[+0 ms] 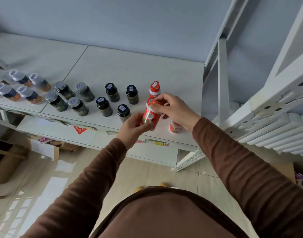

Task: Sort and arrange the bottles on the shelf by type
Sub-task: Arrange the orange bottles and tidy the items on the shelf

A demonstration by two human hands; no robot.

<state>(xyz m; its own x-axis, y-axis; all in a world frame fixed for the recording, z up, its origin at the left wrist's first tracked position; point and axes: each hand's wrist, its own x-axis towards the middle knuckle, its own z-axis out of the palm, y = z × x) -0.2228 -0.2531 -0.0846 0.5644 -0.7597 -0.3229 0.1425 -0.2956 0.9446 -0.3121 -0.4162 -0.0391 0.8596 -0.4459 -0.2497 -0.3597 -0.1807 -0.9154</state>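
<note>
**Red bottle held in both hands over the shelf's right end**

The white shelf (130, 66) runs from far left of the grip to just right of it, ending at a white upright post (223, 79). Both hands meet above its front right part. The left hand (132, 126) has its grip narrow, fingers curled round the lower body of a red-and-white bottle (150, 115), which is tilted, cap end away from the person. The right hand (174, 109) comes from the right, its grip pinching the same bottle near the red cap.

Just behind the grip stands another red-capped bottle (154, 89), upright. Just right of it, partly hidden under the right wrist, stands a third red bottle (175, 127).

Left of the grip four black-capped dark bottles (112, 98) stand in two rows. Further left come four grey-capped dark bottles (70, 97), then, well apart at the far left, a cluster of silver-capped bottles with orange bases (25, 88).
</note>
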